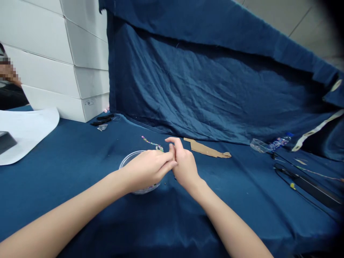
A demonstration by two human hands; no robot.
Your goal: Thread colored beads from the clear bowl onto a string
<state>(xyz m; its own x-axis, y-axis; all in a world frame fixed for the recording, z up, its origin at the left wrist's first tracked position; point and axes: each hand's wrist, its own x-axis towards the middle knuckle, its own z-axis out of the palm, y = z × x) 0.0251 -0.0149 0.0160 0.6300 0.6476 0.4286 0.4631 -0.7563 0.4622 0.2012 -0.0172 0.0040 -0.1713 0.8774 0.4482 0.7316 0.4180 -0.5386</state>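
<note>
Navy cloth covers the table (67, 172) and hangs as a creased backdrop (201, 79) along its far edge; this single head view shows the following.

Left hand (146, 170): fingers drawn narrow, tips meeting the right hand above a clear bowl (129, 159). Right hand (184, 165): thumb and forefinger curled narrow. Anything pinched between them is hidden or too small, so a hold cannot be confirmed. The bowl sits near the table's middle, under the left hand, with coloured beads (149, 186) showing inside. A string of beads (152, 144) lies just beyond the bowl, its end close to the fingers.

Toward the far edge lies a cardboard strip (206, 149). Near the right edge are a clear plastic tub (259, 146), a water bottle (281, 142) and a black bar (311, 188) with cable. White paper (24, 134) overlaps the left edge, below stacked white boxes (59, 61). Another person's arm (8, 71) shows at the far left, blurred.
</note>
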